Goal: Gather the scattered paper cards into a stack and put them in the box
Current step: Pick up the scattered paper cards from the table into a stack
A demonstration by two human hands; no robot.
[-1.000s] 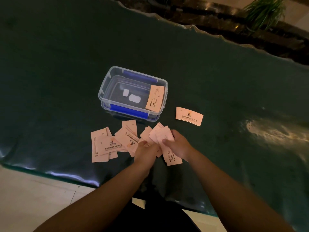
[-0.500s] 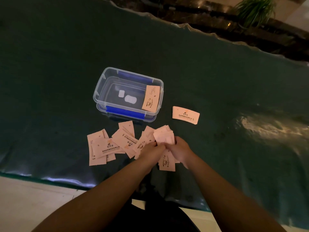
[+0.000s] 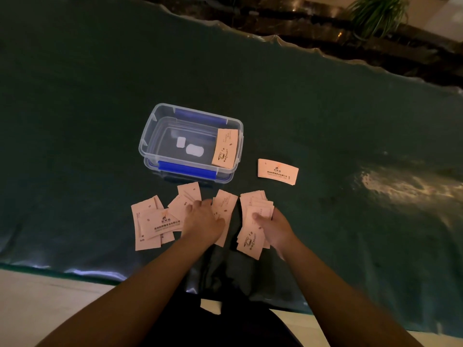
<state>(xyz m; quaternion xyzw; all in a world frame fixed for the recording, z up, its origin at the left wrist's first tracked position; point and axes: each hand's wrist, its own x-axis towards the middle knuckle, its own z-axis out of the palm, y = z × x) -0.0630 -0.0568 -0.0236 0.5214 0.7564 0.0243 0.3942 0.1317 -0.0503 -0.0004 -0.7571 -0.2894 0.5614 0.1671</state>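
Note:
Pale pink paper cards lie scattered on a dark green table cover in front of a clear plastic box (image 3: 150, 136) with blue clips. My right hand (image 3: 275, 229) grips a rough stack of cards (image 3: 254, 221), thumb on top. My left hand (image 3: 203, 220) rests palm down on loose cards, fingers touching one long card (image 3: 224, 209). More loose cards (image 3: 152, 221) overlap at the left. One card (image 3: 225, 149) leans inside the box against its right wall. A single card (image 3: 278, 171) lies apart, right of the box.
The table's near edge (image 3: 75, 270) runs just below the cards, with pale floor beneath. A bright glare patch (image 3: 406, 184) sits on the cover at the right. A dark ledge and a potted plant (image 3: 375, 13) stand beyond the far edge.
My hands, together on the card bundle before, have separated. The right keeps the stack; the left has moved left onto the loose cards.

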